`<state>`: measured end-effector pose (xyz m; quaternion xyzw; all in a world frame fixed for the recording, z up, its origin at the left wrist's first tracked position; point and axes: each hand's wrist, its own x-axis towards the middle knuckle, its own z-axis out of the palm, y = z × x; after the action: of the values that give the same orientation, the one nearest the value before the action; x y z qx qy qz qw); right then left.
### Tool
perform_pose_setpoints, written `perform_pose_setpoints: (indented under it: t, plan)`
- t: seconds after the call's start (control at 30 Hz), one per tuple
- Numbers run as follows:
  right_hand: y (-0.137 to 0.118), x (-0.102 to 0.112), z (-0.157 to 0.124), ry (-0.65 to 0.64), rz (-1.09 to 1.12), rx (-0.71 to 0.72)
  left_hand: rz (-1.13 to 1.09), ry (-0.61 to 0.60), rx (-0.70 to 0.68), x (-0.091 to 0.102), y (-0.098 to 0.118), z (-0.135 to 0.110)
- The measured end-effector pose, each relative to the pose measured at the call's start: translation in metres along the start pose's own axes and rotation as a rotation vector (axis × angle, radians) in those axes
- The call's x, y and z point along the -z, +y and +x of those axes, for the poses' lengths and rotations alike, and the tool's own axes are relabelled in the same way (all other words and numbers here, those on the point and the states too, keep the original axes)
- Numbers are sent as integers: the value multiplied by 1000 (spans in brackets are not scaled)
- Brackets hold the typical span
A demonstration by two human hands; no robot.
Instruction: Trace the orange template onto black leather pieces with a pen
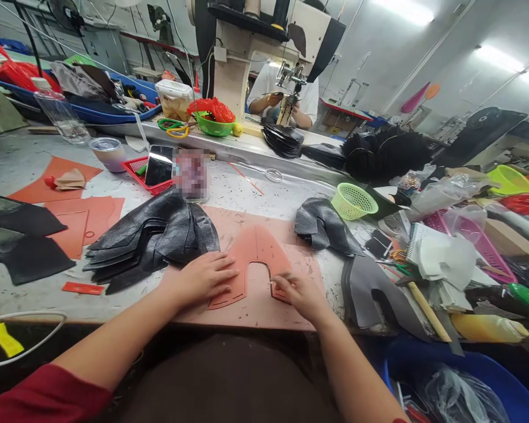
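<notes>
A salmon U-shaped template [255, 249] lies on a pinkish cutting mat [264, 311] at the front of the workbench. My left hand [205, 276] rests flat on the template's left leg, fingers stretched out. My right hand [302, 294] sits at the template's right leg, fingers pinched round a thin pale tool that I cannot make out. A fanned stack of black leather pieces [152, 238] lies just left of the mat. Another small pile of black leather [321, 226] lies to the right.
Orange sheets [86, 214] and dark pieces cover the left bench. A red basket [143, 170] holds a phone; a green basket [353, 201] stands right of centre. Grey cut pieces [370, 294], a hammer handle [427, 311] and clutter fill the right. Another person sits behind a sewing machine [291, 79].
</notes>
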<state>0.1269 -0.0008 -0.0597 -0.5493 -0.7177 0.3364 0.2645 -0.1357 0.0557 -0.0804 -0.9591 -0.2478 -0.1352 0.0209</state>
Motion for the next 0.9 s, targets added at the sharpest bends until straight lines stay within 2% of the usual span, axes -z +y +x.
perform_pose_setpoints:
  t: [0.1,0.2,0.27,0.4,0.57,0.7,0.77,0.83,0.9]
  plan:
    - [26,13,-28,159,-71,-26,0,-56,34,8,2,13]
    - [42,5,-50,242,-235,21,38,-108,67,10,9,41]
    - [47,-5,-57,286,-293,33,38,-108,41,5,16,64]
    - [47,-20,-57,372,-316,36,-74,-65,-109,-20,26,98]
    - [41,-19,-53,398,-281,37,-131,-101,-157,-39,24,102]
    - [43,0,-52,348,-81,27,-132,-94,-158,-41,21,99]
    - [44,12,-52,382,28,9,-132,-97,-154,-42,20,99]
    - [42,19,-51,410,78,-16,-127,-96,-154,-42,20,99]
    - [38,19,-47,350,69,-35,-114,-93,-157,-43,20,99]
